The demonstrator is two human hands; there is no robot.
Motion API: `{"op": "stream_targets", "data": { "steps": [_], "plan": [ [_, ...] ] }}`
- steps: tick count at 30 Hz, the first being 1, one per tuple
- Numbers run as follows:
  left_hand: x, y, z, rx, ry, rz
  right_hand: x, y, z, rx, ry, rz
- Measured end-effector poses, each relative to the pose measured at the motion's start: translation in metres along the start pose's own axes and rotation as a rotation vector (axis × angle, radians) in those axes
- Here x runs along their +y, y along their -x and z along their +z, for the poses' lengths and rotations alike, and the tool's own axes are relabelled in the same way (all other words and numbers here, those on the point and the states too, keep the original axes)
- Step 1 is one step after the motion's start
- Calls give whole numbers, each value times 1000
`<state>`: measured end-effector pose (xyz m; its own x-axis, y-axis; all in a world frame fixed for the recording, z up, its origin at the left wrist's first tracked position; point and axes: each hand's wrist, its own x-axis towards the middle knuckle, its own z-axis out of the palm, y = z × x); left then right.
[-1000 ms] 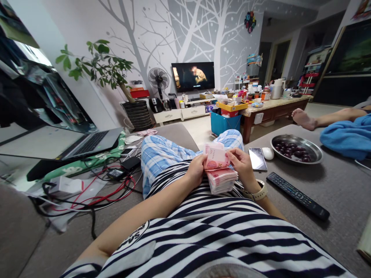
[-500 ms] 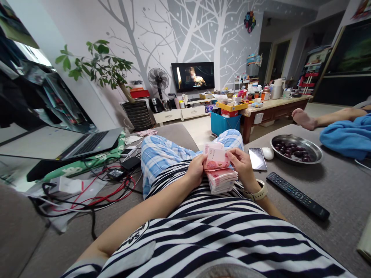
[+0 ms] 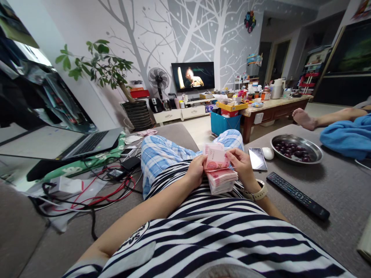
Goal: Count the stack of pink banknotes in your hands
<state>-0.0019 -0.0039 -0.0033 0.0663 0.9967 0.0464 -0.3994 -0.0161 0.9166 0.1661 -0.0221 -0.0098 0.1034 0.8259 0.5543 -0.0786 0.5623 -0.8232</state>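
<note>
A thick stack of red banknotes [image 3: 222, 180] is folded over in front of my belly, its near half hanging toward me. My left hand [image 3: 196, 170] is closed around the left side of the stack at the fold. With thumb and fingers, my right hand [image 3: 241, 164] pinches the right edge of the upright notes, a watch on that wrist. The upper part of the notes stands up between both hands, slightly blurred at its top edge. How many notes each hand grips cannot be made out.
On the sofa to my right lie a phone [image 3: 257, 159], a white mouse [image 3: 268, 153], a remote control [image 3: 298, 195] and a metal bowl [image 3: 319, 154] of dark round fruit. Left are a laptop [image 3: 92, 143] and tangled cables [image 3: 95, 197]. Another person's bare foot [image 3: 304, 119] rests at far right.
The upright banknotes between my hands have shifted slightly, with a blurred note at the top. Both hands stay in nearly the same place.
</note>
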Motion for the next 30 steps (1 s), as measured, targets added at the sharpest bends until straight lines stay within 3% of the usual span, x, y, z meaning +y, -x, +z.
{"op": "stream_targets", "data": {
  "steps": [15, 30],
  "plan": [
    [-2, -1, -1, 1, 11, 7, -10, 2, 2, 12, 21, 15],
    [-1, 1, 0, -2, 8, -5, -13, 2, 1, -25, -100, 77]
  ]
}}
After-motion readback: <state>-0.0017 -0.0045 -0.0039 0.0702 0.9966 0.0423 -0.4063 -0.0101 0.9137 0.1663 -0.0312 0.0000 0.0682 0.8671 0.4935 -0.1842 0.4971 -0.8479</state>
